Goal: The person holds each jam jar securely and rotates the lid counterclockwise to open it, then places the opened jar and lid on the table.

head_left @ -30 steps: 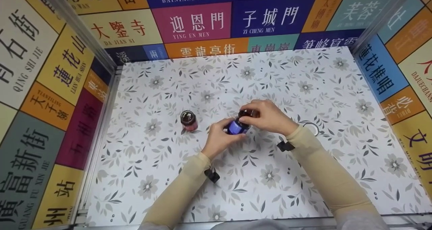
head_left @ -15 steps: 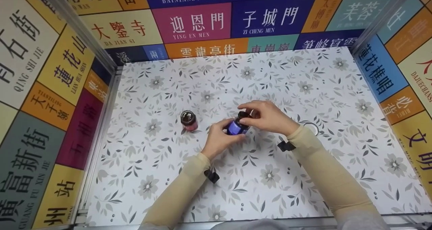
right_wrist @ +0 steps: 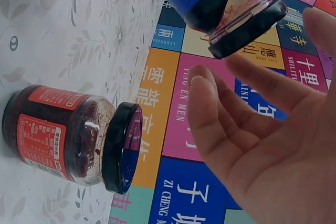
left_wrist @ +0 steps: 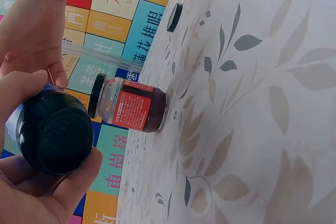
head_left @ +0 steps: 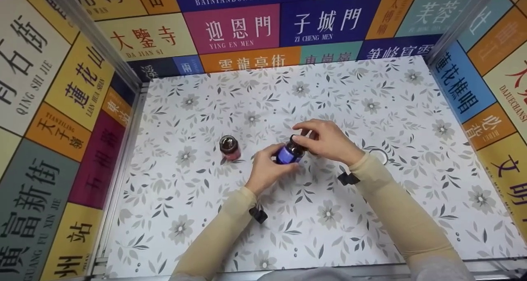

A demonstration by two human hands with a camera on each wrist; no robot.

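My left hand [head_left: 265, 167] grips a glass jar with a blue label [head_left: 289, 154] around its body, holding it tilted above the table. In the right wrist view, this jar's black lid [right_wrist: 247, 27] sits on its mouth. My right hand [head_left: 327, 141] is beside the lid with its fingers spread and loosely bent, not wrapped round it; whether a fingertip touches the rim is hard to tell. A second jar, with a red label [right_wrist: 44, 129], stands upright on the table to the left, its dark lid [right_wrist: 123, 148] on.
A small round lid-like disc [head_left: 378, 156], white with a darker rim, lies by the right sleeve, which partly covers it. The floral-patterned table [head_left: 329, 240] is bordered by panels with printed lettering [head_left: 239, 27] at the back and sides.
The right fingers, earlier curled round the lid, have loosened and spread away from it. The left hand keeps its grip on the blue-labelled jar. The red-labelled jar has stayed put.
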